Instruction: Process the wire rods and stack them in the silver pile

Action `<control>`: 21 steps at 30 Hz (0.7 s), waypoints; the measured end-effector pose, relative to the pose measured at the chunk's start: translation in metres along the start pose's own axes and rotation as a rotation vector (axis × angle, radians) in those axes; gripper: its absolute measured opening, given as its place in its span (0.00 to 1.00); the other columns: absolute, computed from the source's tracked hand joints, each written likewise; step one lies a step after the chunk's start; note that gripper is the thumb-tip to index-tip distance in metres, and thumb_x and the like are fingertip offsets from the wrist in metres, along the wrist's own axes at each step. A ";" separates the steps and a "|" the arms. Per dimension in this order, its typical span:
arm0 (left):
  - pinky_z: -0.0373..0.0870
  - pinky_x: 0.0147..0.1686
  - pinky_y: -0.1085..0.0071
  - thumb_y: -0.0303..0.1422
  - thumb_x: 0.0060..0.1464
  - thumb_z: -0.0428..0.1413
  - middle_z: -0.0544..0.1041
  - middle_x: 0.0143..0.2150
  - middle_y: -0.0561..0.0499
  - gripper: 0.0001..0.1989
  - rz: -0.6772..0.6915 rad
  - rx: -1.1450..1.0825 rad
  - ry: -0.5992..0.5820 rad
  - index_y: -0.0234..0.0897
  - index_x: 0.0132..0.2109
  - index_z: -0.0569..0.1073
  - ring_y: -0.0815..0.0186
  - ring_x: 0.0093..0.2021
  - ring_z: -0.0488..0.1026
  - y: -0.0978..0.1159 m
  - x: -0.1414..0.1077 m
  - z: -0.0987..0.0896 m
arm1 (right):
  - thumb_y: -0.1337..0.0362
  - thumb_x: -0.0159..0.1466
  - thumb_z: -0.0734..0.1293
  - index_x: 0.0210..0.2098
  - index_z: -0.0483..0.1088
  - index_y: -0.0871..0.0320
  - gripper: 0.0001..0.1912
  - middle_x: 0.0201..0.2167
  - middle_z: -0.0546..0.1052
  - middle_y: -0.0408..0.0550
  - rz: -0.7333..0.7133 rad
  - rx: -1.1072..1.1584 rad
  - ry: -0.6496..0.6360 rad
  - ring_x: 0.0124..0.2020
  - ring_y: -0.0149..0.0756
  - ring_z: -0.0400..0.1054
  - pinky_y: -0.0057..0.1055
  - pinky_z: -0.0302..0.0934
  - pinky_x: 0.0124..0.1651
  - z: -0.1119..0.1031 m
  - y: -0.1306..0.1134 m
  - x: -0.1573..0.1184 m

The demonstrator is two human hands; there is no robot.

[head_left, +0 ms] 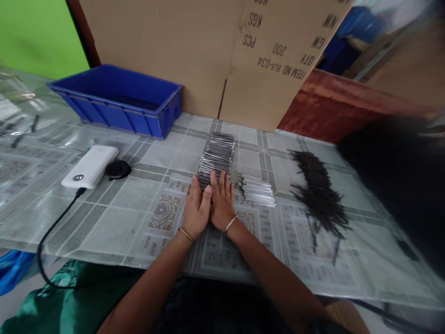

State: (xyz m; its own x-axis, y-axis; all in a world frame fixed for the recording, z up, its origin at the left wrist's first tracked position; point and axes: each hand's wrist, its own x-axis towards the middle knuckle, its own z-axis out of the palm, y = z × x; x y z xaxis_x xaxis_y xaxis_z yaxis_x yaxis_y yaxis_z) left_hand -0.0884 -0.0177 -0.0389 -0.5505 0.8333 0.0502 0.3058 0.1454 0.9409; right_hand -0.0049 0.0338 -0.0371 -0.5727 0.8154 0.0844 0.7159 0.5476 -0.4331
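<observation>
Table all around the hands, tile-patterned, and beyond them towers cardboard, its print upside down: ITEM NO BLS-034, QTY 200 PCS, GW, NW, KGS! Out past the left hand sits a blue bin. Both arms angle inward from the near edge. Well right of the hands, a dark heap of thin strips. Now the left hand and right hand, side by side, fingers straight and pointing away, lying over the near end of a row of metal rods; pressing or merely resting, I can't tell. Left of them, a white power bank, its logo unreadable; just right, a smaller stack of rods. Smallest, a black disc beside the power bank.
</observation>
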 end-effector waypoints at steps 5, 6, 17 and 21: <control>0.40 0.71 0.57 0.54 0.62 0.44 0.47 0.73 0.40 0.40 -0.042 -0.089 0.000 0.33 0.71 0.47 0.58 0.73 0.44 0.000 0.004 -0.002 | 0.56 0.71 0.55 0.72 0.35 0.52 0.35 0.74 0.34 0.53 0.040 -0.088 -0.122 0.73 0.53 0.25 0.60 0.32 0.68 -0.011 -0.011 0.002; 0.39 0.71 0.58 0.54 0.62 0.44 0.46 0.73 0.41 0.40 -0.054 -0.104 -0.003 0.34 0.71 0.47 0.58 0.73 0.43 0.001 0.005 -0.004 | 0.55 0.71 0.54 0.72 0.35 0.51 0.35 0.74 0.35 0.52 0.038 -0.081 -0.111 0.73 0.53 0.26 0.59 0.32 0.69 -0.019 -0.010 0.000; 0.47 0.68 0.49 0.37 0.64 0.47 0.57 0.70 0.40 0.26 0.596 0.621 -0.144 0.35 0.66 0.62 0.51 0.71 0.51 0.051 -0.020 0.017 | 0.60 0.69 0.58 0.63 0.63 0.58 0.24 0.61 0.66 0.58 0.469 -0.436 0.262 0.58 0.49 0.61 0.49 0.55 0.60 -0.140 0.173 -0.111; 0.62 0.61 0.57 0.25 0.61 0.47 0.69 0.63 0.42 0.21 0.721 0.835 -0.473 0.34 0.59 0.70 0.55 0.62 0.66 0.063 -0.035 0.067 | 0.66 0.68 0.58 0.58 0.68 0.57 0.20 0.56 0.70 0.57 0.407 -0.446 0.065 0.52 0.46 0.65 0.42 0.62 0.54 -0.127 0.196 -0.138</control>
State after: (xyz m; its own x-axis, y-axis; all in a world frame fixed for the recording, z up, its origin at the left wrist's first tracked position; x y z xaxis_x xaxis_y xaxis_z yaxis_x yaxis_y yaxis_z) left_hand 0.0023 -0.0022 -0.0034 0.2409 0.9530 0.1836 0.9318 -0.2800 0.2309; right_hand 0.2656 0.0525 -0.0199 -0.2021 0.9780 0.0518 0.9787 0.2036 -0.0255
